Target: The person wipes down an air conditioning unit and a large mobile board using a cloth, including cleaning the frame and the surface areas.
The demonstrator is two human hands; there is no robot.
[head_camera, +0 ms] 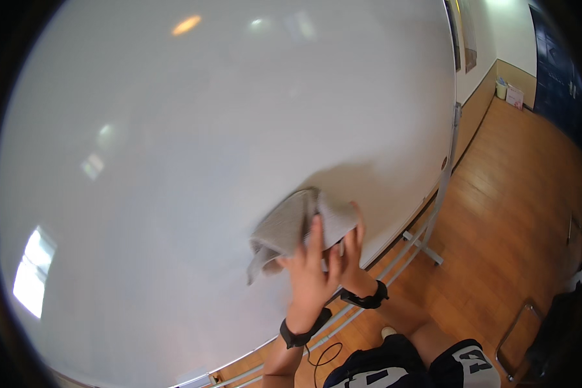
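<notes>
A large whiteboard (pixel 174 160) on a metal frame fills most of the head view, with light reflections on its surface. Both hands meet at a crumpled grey cloth (pixel 283 223) in front of the board's lower right part. My left hand (pixel 310 271) has its fingers over the cloth's near edge and grips it. Just to the right, my right hand (pixel 354 257) holds the cloth's right side, its fingers partly hidden. A black band is around each wrist. The cloth casts a shadow on the board; whether it touches the surface is hard to tell.
Metal tubes of the board's stand (pixel 429 218) run along its lower right edge, down to a foot on the wooden floor (pixel 499 194). A black cable (pixel 327 354) lies below. A metal-framed chair (pixel 511 334) stands at the lower right; a bin (pixel 501 89) and box (pixel 514 96) are by the wall.
</notes>
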